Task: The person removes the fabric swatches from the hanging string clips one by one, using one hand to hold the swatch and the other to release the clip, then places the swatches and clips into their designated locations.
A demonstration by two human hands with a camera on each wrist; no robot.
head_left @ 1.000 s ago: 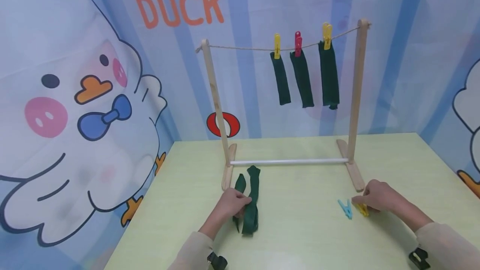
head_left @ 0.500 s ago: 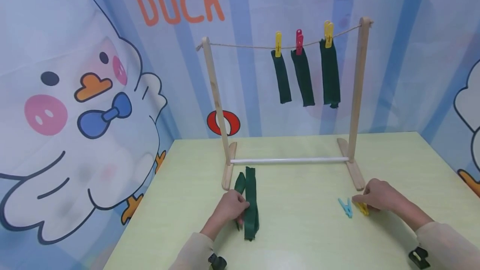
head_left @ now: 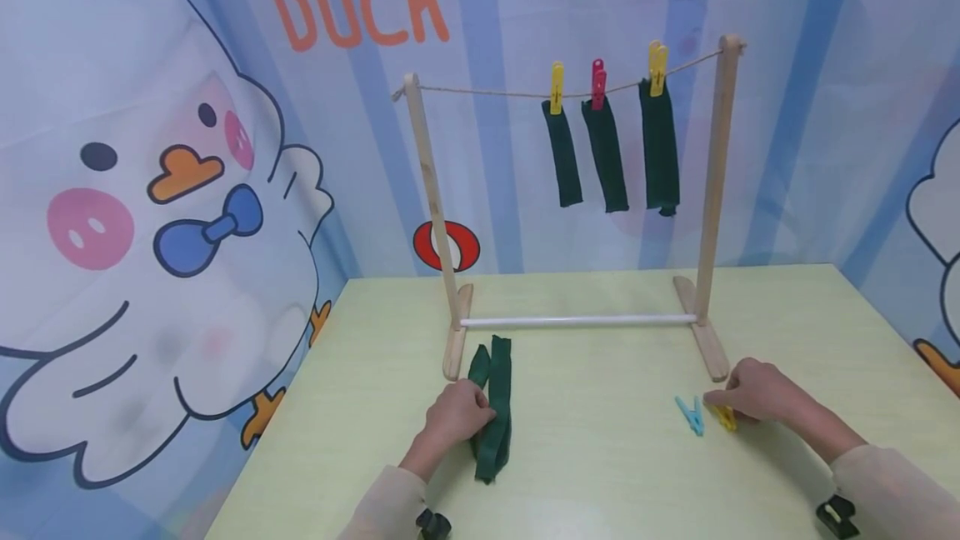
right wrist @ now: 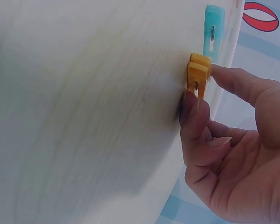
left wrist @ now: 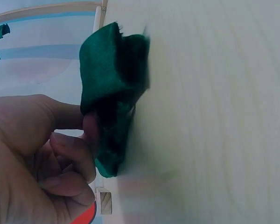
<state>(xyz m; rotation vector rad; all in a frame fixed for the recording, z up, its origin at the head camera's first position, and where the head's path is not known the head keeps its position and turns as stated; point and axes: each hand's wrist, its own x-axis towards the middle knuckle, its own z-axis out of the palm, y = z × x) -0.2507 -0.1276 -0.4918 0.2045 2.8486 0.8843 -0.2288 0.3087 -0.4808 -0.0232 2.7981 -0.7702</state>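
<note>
My left hand (head_left: 457,412) pinches a dark green cloth strip (head_left: 500,390) between thumb and fingers, low over the table. In the left wrist view that strip (left wrist: 101,65) is folded over beyond the fingertips. A second dark green piece (head_left: 478,363) lies just left of it, partly hidden behind the hand. My right hand (head_left: 761,390) holds a yellow clothespin (head_left: 725,417) at the right side. Seen from the right wrist, thumb and finger sit on either side of the clothespin (right wrist: 199,70). A light blue clothespin (head_left: 691,416) lies on the table to its left.
Behind the hands stands a wooden rack with two posts (head_left: 716,190) and a white crossbar (head_left: 577,321). Three green strips hang from its string, clipped by a yellow clothespin (head_left: 557,88), a red one (head_left: 598,86) and another yellow one (head_left: 657,69).
The left hand shifts slightly left, and the strip in it first straightens, then swings its near end leftward. The right hand stays at the yellow clothespin.
</note>
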